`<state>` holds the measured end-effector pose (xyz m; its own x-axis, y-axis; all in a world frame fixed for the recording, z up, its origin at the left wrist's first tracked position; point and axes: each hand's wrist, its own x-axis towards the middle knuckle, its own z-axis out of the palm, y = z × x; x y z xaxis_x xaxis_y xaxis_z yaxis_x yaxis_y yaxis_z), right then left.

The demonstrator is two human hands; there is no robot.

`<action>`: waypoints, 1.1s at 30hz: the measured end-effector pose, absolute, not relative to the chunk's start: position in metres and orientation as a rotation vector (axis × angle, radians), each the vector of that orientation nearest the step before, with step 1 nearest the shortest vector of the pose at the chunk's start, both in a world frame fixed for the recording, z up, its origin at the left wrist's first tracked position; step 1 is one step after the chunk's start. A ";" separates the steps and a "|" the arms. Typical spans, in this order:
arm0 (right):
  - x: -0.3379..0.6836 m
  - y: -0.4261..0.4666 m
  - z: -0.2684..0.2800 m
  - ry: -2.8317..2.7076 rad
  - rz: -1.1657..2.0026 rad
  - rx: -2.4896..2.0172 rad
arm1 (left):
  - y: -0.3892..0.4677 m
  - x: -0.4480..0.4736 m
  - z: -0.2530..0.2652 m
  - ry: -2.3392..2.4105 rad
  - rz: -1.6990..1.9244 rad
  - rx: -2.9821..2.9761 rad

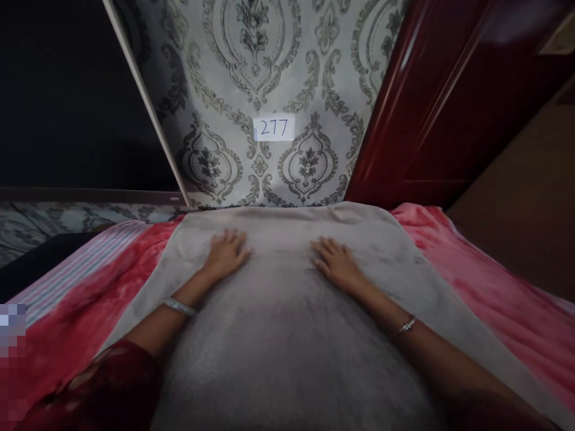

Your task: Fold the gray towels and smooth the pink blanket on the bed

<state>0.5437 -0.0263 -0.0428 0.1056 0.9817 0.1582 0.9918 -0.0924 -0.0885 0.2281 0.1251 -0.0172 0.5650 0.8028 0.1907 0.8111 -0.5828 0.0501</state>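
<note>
A grey, soft-looking blanket [278,311] lies spread out in front of me, with its far edge close to the wall. Palm down on its far left part rests my left hand [225,254], fingers spread. My right hand [338,263] lies flat on the same blanket farther right, its fingers also apart. Neither hand grips anything. A pale bangle [179,307] circles my left wrist, and a thin silver bracelet [406,325] is on the right one.
Red-pink bedding [485,287] shows on both sides beneath the blanket, with a striped cloth [85,263] at the left. Patterned wallpaper [256,54] bears a label [274,127] reading 277. A dark screen [72,96] stands left, a glossy red cabinet [417,102] right.
</note>
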 end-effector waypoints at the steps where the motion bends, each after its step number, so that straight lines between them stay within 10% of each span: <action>1: 0.528 -0.034 -0.046 -2.077 -0.067 -2.128 | 0.106 0.235 -0.024 -1.227 -0.232 -2.857; 33: 0.645 -0.303 -0.062 -1.069 -0.147 -2.906 | -0.008 0.006 -0.010 -2.110 -0.285 -2.382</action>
